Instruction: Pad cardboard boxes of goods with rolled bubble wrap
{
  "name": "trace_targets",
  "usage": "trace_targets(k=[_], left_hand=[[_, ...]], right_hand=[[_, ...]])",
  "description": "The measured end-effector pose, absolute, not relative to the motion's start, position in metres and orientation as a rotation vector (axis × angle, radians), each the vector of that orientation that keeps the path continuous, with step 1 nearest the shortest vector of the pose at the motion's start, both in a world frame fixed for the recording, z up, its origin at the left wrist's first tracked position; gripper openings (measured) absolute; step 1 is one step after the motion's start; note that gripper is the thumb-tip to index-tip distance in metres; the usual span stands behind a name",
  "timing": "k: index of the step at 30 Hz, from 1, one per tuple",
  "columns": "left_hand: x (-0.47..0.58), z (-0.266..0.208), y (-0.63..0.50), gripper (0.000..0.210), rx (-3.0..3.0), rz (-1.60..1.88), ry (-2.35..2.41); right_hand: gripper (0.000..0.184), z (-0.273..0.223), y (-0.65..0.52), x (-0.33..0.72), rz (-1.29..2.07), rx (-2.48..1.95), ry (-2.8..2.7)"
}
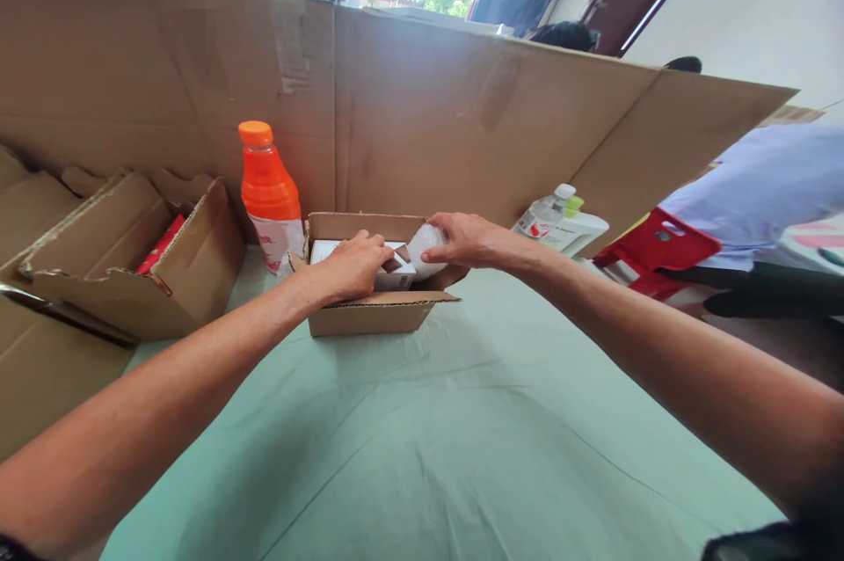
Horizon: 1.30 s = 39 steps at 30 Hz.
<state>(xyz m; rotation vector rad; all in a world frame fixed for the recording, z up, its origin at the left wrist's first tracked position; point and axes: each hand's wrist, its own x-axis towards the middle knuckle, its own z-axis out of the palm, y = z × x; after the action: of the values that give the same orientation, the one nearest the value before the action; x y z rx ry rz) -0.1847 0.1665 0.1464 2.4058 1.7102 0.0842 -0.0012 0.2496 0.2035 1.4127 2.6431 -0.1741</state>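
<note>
A small open cardboard box (369,319) stands on the green cloth in front of me. My left hand (356,266) reaches in from the left, its bent fingers closed over a white carton (396,278) with a brown patch on it. In my right hand (458,240) is a white rounded object (426,246), gripped at the box's right end; its lower part is hidden and its exact kind does not show. An orange bottle (269,192) with an orange cap stands upright just left of the box.
Larger open cartons (191,280) stand at the left, one with a red packet (162,244) inside. A tall cardboard panel (422,121) runs behind. A clear bottle (547,214), a white bottle (580,231) and a red item (673,244) lie right. Green cloth (435,447) covers the surface.
</note>
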Motion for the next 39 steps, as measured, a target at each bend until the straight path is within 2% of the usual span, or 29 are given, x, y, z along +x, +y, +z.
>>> trace_targets(k=[5,10,16,21,26,30,34,39], left_hand=[[-0.185,0.145,0.167,0.049,2.428,0.085,1.718],[-0.186,0.142,0.169,0.049,2.440,0.105,1.708],[-0.188,0.141,0.170,0.048,2.429,0.134,1.694],[-0.188,0.142,0.168,0.049,2.420,0.137,1.688],[-0.188,0.144,0.168,0.052,2.422,0.129,1.701],[-0.188,0.144,0.165,0.050,2.430,0.128,1.703],[-0.188,0.143,0.164,0.049,2.425,0.125,1.709],[-0.188,0.142,0.165,0.047,2.427,0.136,1.704]], right_hand=[[0.035,0.190,0.250,-0.016,0.045,1.453,2.590],[0.032,0.185,0.255,-0.015,0.007,1.446,2.576],[0.051,0.198,0.251,-0.009,-0.034,1.415,2.664],[0.034,0.185,0.253,-0.018,0.119,1.376,2.647],[0.030,0.171,0.257,-0.027,0.135,1.394,2.625],[0.037,0.175,0.257,-0.017,0.080,1.338,2.626],[0.061,0.188,0.250,-0.003,0.102,1.228,2.642],[0.036,0.184,0.241,-0.013,0.234,1.186,2.580]])
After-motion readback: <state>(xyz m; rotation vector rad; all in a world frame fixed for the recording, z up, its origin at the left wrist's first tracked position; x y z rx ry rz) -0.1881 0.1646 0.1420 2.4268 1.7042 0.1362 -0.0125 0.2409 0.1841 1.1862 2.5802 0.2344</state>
